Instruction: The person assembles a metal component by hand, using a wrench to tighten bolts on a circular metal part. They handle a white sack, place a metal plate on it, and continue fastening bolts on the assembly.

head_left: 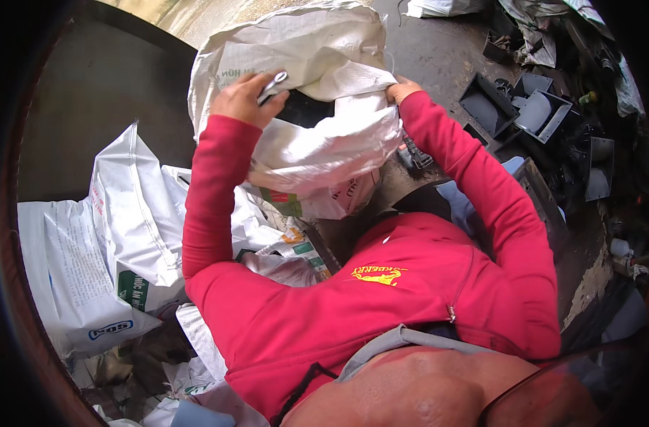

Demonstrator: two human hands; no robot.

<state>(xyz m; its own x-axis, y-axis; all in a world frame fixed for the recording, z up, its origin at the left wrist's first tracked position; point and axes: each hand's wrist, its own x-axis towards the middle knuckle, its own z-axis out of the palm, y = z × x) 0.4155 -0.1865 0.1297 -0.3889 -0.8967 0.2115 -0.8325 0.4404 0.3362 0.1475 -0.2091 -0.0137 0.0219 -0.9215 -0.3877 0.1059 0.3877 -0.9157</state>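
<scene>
A large white woven sack (317, 153) stands in front of me with its mouth wide. Dark contents (306, 110) show inside it, too shadowed to name. My left hand (247, 98) is over the left part of the mouth, its fingers closed around a small silver tool with a looped end (273, 85). The tool's exact kind is not clear, and its lower part is hidden by the hand. At the right side of the mouth, my right hand (402, 89) pinches the folded rim of the sack. Part of that hand's fingers is behind the fabric.
Several printed white sacks (135, 213) are heaped at my left, beside a dark flat panel (103, 107). On the floor to the right lie grey box-shaped metal parts (541, 112) and other dark scrap. A dark, ridged item (415, 155) sits beside the sack, under my right forearm.
</scene>
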